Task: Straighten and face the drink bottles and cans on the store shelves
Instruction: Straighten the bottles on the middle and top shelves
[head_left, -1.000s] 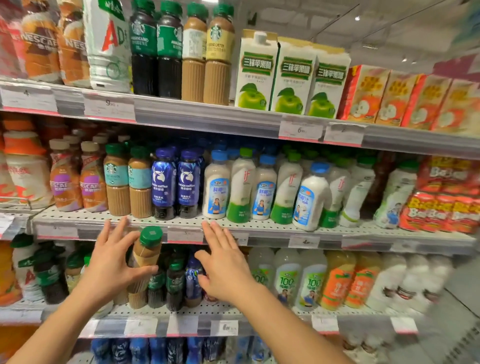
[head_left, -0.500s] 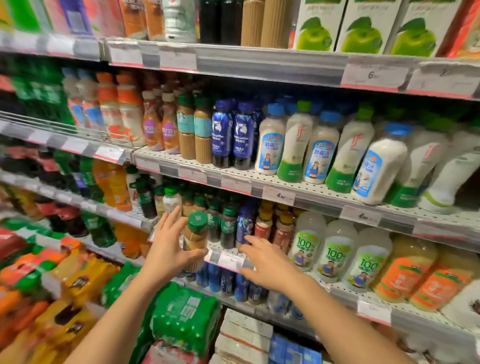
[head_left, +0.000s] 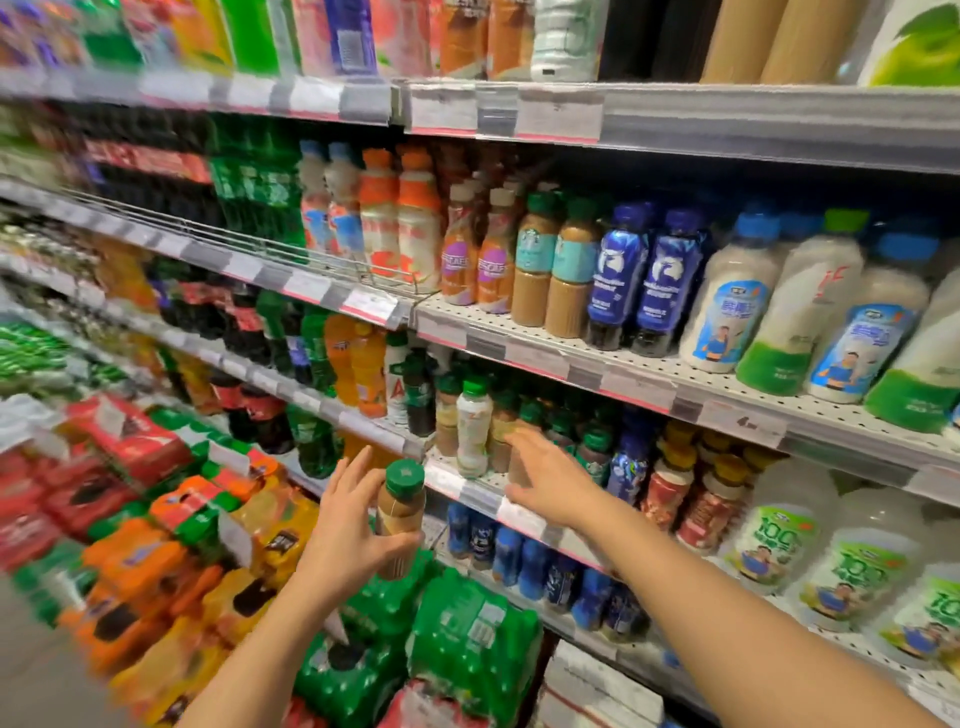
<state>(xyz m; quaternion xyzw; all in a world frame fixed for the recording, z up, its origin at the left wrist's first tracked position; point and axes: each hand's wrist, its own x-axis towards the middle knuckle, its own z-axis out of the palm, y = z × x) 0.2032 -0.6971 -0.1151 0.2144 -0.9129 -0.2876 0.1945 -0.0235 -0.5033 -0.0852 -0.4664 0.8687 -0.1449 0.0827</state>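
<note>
My left hand (head_left: 349, 535) grips a green-capped tan coffee bottle (head_left: 400, 512), held upright in front of the lower shelf edge (head_left: 467, 488). My right hand (head_left: 545, 480) reaches with straight fingers to the front row of that shelf, touching a brown green-capped coffee bottle (head_left: 524, 431) beside a white green-capped bottle (head_left: 474, 428). More coffee bottles (head_left: 592, 447) and a blue bottle (head_left: 628, 462) stand behind and to the right. The hand hides the lower part of the touched bottle.
The shelf above carries coffee bottles (head_left: 535, 270), blue bottles (head_left: 618, 280) and white milk drinks (head_left: 727, 306). Large white bottles (head_left: 769, 535) stand at lower right. Green (head_left: 457, 639), orange (head_left: 171, 561) and red (head_left: 119, 441) soda multipacks are stacked on the floor at left.
The view has swung left and down along the shelves. My left hand has drawn the coffee bottle out from the shelf and lower. My right hand has moved up to the front row.
</note>
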